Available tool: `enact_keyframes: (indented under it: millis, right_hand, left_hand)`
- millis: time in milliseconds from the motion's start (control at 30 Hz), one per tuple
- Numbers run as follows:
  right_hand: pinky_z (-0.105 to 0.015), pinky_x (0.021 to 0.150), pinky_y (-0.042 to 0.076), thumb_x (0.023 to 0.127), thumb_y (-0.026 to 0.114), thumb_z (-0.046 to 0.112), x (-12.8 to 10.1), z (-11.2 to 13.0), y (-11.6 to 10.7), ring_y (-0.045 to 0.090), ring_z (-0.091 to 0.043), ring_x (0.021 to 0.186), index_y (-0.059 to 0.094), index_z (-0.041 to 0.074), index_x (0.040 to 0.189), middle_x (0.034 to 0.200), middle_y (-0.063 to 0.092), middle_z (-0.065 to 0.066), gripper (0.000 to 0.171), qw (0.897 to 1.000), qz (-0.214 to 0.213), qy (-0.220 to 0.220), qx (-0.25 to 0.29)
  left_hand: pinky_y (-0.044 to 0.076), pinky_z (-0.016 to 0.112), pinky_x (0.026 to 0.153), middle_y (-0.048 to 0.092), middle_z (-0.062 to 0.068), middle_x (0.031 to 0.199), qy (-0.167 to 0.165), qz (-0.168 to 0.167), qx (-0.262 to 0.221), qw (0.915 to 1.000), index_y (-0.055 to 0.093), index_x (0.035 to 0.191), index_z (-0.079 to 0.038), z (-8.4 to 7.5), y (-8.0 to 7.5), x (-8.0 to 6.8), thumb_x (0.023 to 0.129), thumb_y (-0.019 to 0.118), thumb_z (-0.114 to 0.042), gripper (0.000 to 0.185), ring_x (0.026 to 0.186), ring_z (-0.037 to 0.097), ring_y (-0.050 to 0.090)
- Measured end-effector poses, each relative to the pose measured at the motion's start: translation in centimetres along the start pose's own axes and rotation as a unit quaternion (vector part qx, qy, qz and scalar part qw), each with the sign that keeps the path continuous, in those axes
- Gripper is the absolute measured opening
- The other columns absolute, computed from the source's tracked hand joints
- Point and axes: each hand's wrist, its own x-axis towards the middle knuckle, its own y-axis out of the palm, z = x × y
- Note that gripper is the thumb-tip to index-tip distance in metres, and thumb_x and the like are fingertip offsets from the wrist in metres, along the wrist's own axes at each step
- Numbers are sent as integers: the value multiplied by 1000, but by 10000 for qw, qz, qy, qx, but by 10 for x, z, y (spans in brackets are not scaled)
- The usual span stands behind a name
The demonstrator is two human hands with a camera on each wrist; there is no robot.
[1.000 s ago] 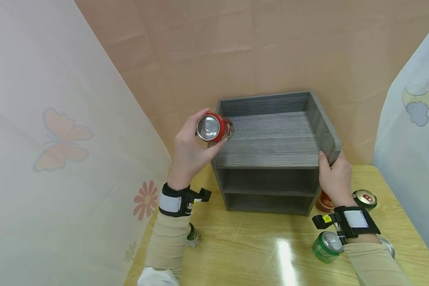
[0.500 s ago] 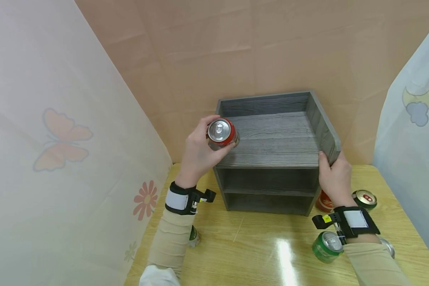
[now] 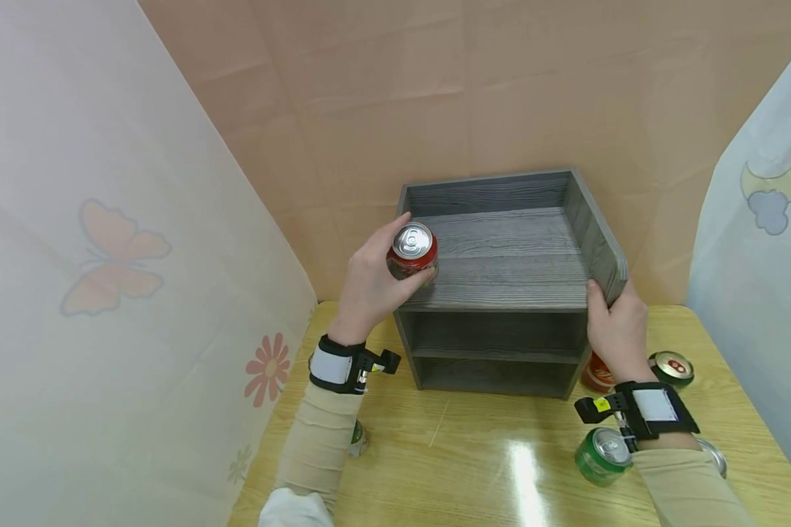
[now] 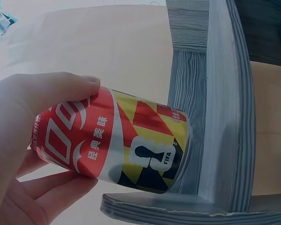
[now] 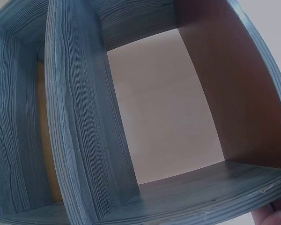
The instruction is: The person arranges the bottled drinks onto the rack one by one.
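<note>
- Head view: left hand grips red aluminium drink can, upright at the front-left corner of the grey wooden shelf unit's top tray.
- Right hand clasps the shelf's front-right corner.
- Green cans lie on yellow wooden table.

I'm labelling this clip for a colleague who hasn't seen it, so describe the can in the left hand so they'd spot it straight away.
Find the grey wooden shelf unit standing on the yellow table. At the front left corner of its top tier, the left hand grips a red can, silver top up. It is the only can off the table: the green cans and others stand on the table.
</note>
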Motion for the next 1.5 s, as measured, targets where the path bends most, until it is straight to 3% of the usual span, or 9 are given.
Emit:
enact_keyframes:
  millis: [1233,1500]
  right_hand:
    - [-64,97,41,107,49,28,0,1,-2,56,-44,116,47,-9,134,128,59,-30,46,9999,67,102,-22]
    - [-63,94,41,107,49,26,1,1,-3,56,-44,114,48,-10,132,126,59,-31,45,9999,-11,106,-27]
  left_hand:
    - [55,37,88,62,14,130,-294,259,8,9992,54,143,-2,11,10,-2,82,87,-26,74,114,25,63]
    - [53,39,92,61,16,132,-453,393,45,9982,53,144,0,11,9,2,85,84,-27,72,118,28,57]
